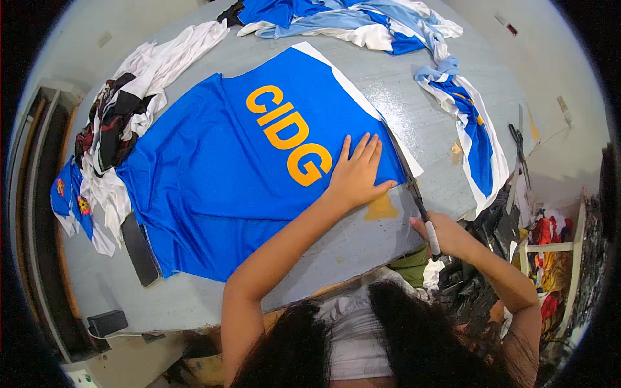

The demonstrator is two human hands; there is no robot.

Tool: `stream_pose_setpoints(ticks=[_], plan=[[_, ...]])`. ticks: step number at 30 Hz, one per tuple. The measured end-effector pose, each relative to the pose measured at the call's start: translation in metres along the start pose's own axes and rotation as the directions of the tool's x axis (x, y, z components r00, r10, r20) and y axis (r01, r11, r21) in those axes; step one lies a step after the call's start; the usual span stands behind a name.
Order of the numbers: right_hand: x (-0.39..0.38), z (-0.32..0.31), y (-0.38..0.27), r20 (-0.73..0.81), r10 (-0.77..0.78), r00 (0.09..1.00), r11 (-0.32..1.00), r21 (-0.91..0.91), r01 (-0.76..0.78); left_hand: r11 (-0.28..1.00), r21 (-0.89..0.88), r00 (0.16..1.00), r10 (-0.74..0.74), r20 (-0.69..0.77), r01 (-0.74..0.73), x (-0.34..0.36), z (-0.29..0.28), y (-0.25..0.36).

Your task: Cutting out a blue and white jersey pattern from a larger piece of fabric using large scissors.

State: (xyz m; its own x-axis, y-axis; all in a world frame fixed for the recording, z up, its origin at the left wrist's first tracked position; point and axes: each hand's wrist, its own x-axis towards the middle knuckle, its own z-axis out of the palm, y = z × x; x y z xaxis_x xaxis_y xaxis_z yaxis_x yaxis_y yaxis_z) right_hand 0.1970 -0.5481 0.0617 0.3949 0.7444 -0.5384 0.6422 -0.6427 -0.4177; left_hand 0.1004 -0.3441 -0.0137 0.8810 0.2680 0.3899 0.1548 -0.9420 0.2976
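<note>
Blue jersey panel [249,165], orange lettering: mid-counter [359,247], long axis near-left to far-right, letter tops facing far right. Your left hand [356,178]: open and flat, pressing the panel's right end. Your right hand [447,234]: closed around the handles of black scissors [415,191], blades pointing far and slightly left along the right edge. Progress, judged: trimming begun at the near-right corner; white margin [347,82] farther along still to cut

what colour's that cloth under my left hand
The cloth is mainly blue with golden letters; head view.
</note>
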Motion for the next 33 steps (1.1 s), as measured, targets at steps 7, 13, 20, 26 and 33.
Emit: stream_pose_setpoints(ticks=[7,13,20,26,33], plan=[[0.001,-0.026,-0.028,0.16,0.087,0.983,0.963,0.241,-0.124,1.0,0.009,1.0,0.012,-0.003,-0.012,-0.002,0.0,-0.002],[0.016,-0.016,-0.012,-0.01,-0.03,1.0,0.999,0.018,0.03,1.0,-0.002,1.0,0.018,-0.015,-0.019,-0.001,0.0,-0.002],[0.021,-0.039,-0.034,0.189,0.048,0.981,0.987,0.14,-0.075,1.0,0.005,1.0,0.015,0.016,-0.015,-0.003,-0.003,-0.001],[0.045,-0.042,-0.014,0.13,-0.097,0.987,0.995,0.042,0.092,0.999,0.016,0.999,0.03,0.042,-0.03,-0.004,-0.008,0.001],[-0.003,-0.05,0.049,0.166,0.022,0.986,0.948,0.311,-0.074,0.961,-0.186,0.934,0.249,0.258,-0.205,-0.055,-0.061,-0.012]])
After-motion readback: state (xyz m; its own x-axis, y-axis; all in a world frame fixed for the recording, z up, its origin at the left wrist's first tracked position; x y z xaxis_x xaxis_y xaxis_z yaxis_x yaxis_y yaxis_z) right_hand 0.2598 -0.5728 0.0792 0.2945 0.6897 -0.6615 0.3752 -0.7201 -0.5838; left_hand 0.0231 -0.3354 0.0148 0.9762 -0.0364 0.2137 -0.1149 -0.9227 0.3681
